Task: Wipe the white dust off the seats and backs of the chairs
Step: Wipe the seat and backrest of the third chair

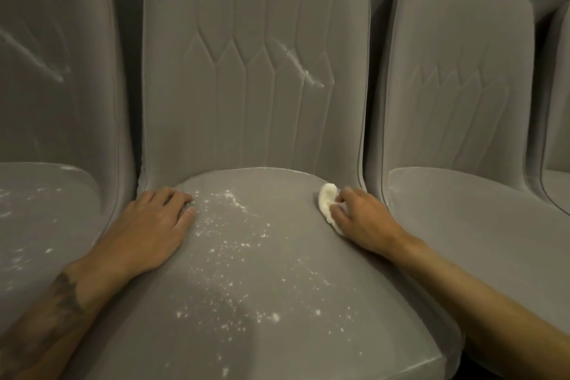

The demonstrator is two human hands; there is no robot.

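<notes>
– Hands, go.
– Left hand (pixel 154 225) lies flat on the middle chair's seat (pixel 308 256), left rear, fingers loose, holding nothing. Right hand (pixel 361 219) has its fingers curled over a white cloth (pixel 327 197), pressing it to the seat's right rear edge.
– Dust?
– White dust (pixel 228 244) is scattered down the seat's centre between the hands, from the rear to near the front edge. One streak (pixel 303 68) sits on the back, right of centre. Left chair (pixel 46 210) has specks on its seat and smears on its back. Right chair (pixel 462 225) looks nearly clean; maybe a faint haze, hard to tell.
– How does the cloth handle?
– Soft, light, bunches easily; rag or tissue, can't tell. I'd grip it wadded, with a pad of it under the fingertips so it doesn't slide out.
– And the upholstery?
– Looks velvety and yielding. Powder probably smears into the nap if pressed hard, so light sweeps toward the front edge seem safest.
</notes>
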